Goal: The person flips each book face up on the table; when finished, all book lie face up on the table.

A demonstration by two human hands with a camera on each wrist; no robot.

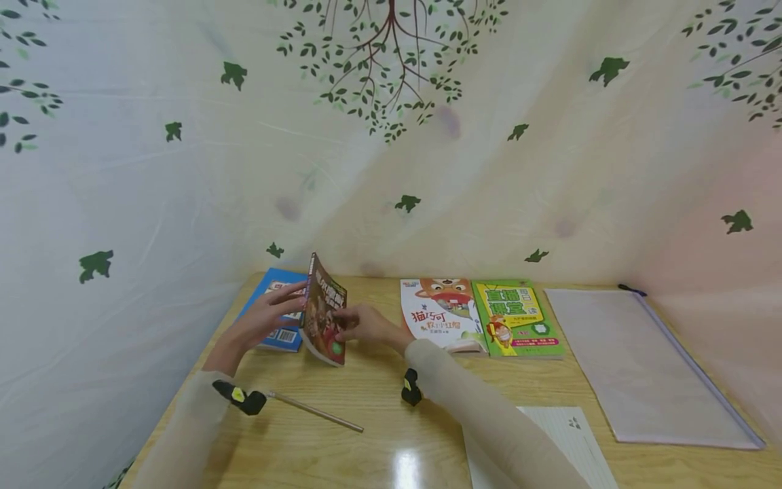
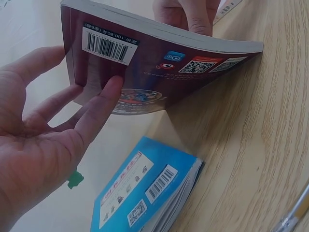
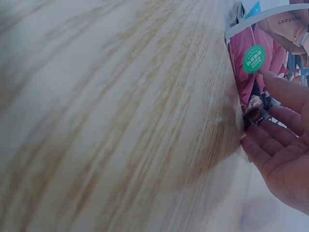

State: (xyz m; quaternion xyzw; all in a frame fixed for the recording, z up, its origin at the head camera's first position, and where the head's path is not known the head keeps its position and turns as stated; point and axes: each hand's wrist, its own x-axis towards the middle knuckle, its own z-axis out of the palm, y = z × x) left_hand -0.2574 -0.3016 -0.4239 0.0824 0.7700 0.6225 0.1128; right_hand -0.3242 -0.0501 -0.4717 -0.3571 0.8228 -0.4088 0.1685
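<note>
A dark red paperback book (image 1: 326, 312) stands tilted on the table, its illustrated front cover towards my right hand. My left hand (image 1: 264, 320) is on its back-cover side, fingers spread and mostly straight, fingertips at the cover near the barcode (image 2: 107, 46) in the left wrist view. The right hand (image 1: 373, 327) rests its fingers against the front cover, close to a round green sticker (image 3: 254, 59) in the right wrist view. Beneath the left hand lies a blue book (image 1: 282, 339), partly hidden by that hand and the red book.
A pencil (image 1: 318, 411) lies in front of the hands. To the right are a white picture book (image 1: 436, 309), a green book (image 1: 518, 319) and a translucent zip pouch (image 1: 647, 367). Lined paper (image 1: 568, 435) sits partly under the right forearm. A patterned curtain (image 1: 366, 170) hangs behind the table.
</note>
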